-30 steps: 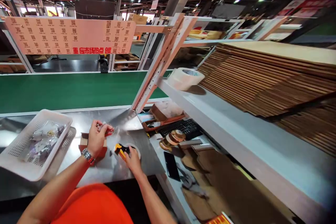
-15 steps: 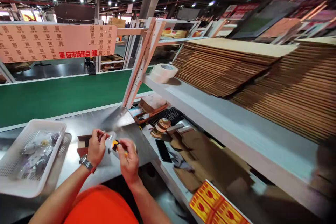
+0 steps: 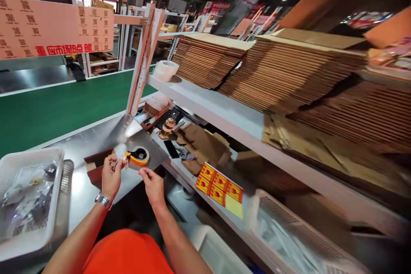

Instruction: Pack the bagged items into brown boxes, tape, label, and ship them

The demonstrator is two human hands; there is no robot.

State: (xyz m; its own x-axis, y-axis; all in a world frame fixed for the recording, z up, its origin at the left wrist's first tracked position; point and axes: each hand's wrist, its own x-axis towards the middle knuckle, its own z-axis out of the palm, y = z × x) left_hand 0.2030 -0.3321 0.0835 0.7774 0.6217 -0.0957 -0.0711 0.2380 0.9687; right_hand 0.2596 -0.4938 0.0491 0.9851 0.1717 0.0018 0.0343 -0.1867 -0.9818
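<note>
My left hand (image 3: pixel 111 176), with a metal watch on its wrist, is closed in a pinch just left of the tape dispenser; what it pinches is too small to make out. The yellow and black tape dispenser (image 3: pixel 137 157) with a clear roll lies on the metal table (image 3: pixel 77 205). Just below and right of the dispenser, my right hand (image 3: pixel 153 186) has its thumb and forefinger pressed together, and anything between them is too small to tell. Behind my left hand sits an open brown box (image 3: pixel 96 173).
A white basket (image 3: pixel 58 201) of bagged items stands at left. Beyond the table runs a green conveyor (image 3: pixel 64 111). A shelf (image 3: pixel 205 102) with cardboard stacks (image 3: pixel 272 77) crosses the right. Below it are a phone (image 3: pixel 171 149), red-yellow labels (image 3: pixel 218 185) and another basket (image 3: pixel 298 239).
The view has turned right. The dispenser, earlier at my right hand, now lies on the table. My right hand has come away from it and sits lower.
</note>
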